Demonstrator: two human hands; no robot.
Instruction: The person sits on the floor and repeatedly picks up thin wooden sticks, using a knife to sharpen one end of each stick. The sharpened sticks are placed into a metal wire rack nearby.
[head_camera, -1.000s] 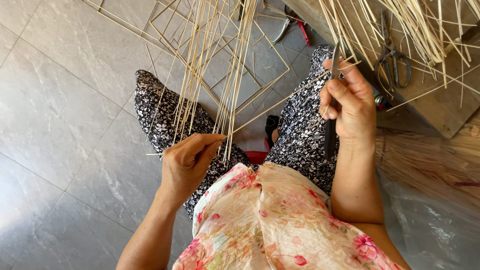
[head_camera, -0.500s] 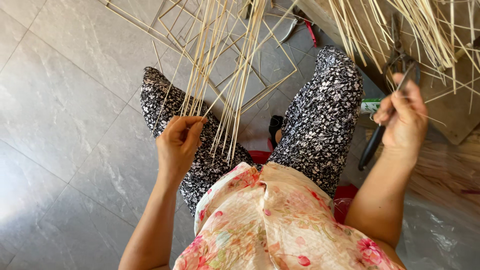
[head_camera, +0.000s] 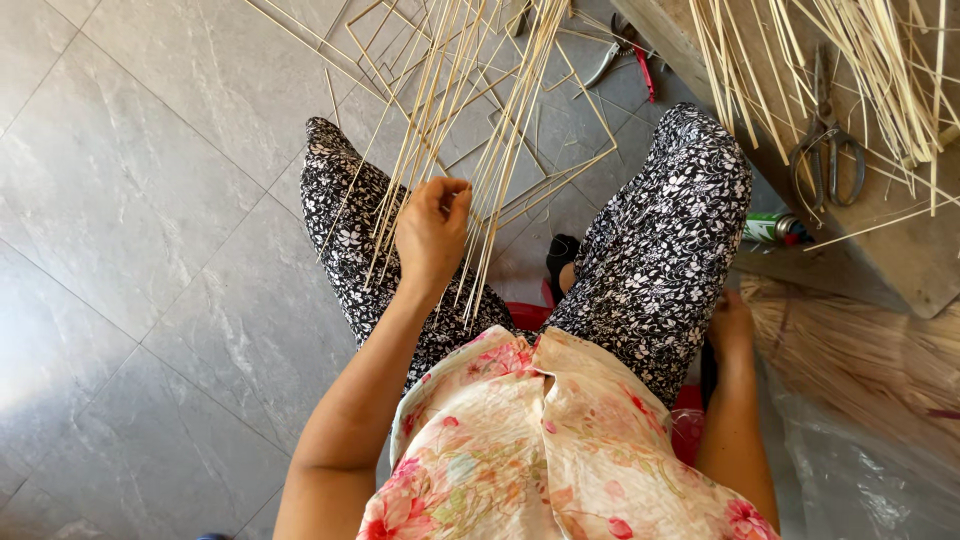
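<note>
Your left hand (head_camera: 432, 232) is closed around a bundle of thin straw stalks (head_camera: 470, 110) that fans out over your left knee. Your right hand (head_camera: 730, 328) rests low beside your right thigh; its grip cannot be made out. Scissors (head_camera: 826, 140) lie on the wooden surface (head_camera: 915, 265).

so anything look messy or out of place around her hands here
Nothing damaged. The left hand grips a bundle of thin cane strips fanning loosely over bent cane frames on the floor. Scissors lie half buried under loose strips on the wooden board. The right hand rests low.
</note>
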